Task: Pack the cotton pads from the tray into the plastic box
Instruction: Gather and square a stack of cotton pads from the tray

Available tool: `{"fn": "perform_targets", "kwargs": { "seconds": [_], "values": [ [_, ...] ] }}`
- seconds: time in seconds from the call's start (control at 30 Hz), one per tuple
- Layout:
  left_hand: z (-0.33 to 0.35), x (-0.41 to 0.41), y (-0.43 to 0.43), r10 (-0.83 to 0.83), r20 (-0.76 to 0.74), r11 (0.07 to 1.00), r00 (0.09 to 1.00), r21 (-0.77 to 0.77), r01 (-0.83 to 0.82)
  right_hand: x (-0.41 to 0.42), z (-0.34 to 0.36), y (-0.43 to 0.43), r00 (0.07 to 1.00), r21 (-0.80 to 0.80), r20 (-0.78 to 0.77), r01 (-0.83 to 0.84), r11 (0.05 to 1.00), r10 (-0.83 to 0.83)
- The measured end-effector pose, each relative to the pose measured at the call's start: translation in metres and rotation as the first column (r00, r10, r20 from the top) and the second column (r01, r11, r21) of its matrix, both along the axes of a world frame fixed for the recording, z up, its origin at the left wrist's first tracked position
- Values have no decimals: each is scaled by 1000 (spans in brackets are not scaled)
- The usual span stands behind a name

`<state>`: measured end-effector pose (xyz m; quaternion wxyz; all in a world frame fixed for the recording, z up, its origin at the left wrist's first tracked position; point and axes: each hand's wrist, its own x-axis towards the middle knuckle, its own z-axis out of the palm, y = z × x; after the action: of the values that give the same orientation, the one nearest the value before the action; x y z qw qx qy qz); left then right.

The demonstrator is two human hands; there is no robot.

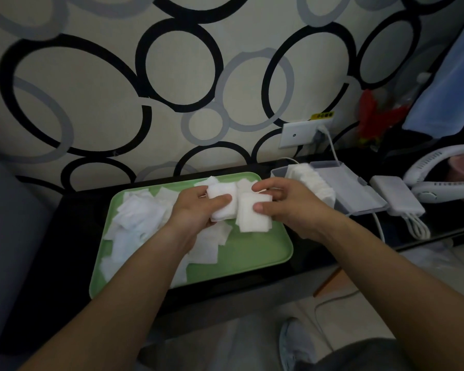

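Note:
A green tray point(252, 253) lies on a dark table, with several loose white square cotton pads point(137, 218) scattered over its left half. Above the tray's far side my left hand point(196, 210) grips a small stack of cotton pads point(224, 200) between thumb and fingers. Beside it my right hand point(287, 202) pinches a second stack of pads point(252, 215), thumb on its front face. To the right stands the clear plastic box point(356, 194) with its lid open; a row of pads point(314, 183) fills it, partly hidden behind my right hand.
A white power bank point(398, 196) with cable sits right of the box, a white neck fan point(439, 178) beyond it. A wall socket point(300, 135) with a plugged-in white cable is behind the box. The patterned wall runs close along the table's far edge.

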<state>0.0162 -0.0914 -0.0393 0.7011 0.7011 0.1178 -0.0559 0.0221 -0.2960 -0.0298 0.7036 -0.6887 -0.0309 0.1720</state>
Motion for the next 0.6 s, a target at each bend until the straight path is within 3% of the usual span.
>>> {"fn": "perform_targets", "kwargs": {
  "seconds": [0.13,0.33,0.47,0.6],
  "values": [
    [1,-2,-5,-59,12,997,998,49,59,-2,3,3,999,179,-16,-47,983,51],
    [2,-7,-10,-124,20,990,992,75,122,-2,8,8,999,251,2,-53,967,54],
    [5,-9,-13,-172,44,983,984,70,168,-2,7,12,1000,196,-7,-28,980,30],
    [6,-10,-14,-222,41,973,974,77,219,-2,3,13,998,12,58,22,1000,-23]
  ]
}}
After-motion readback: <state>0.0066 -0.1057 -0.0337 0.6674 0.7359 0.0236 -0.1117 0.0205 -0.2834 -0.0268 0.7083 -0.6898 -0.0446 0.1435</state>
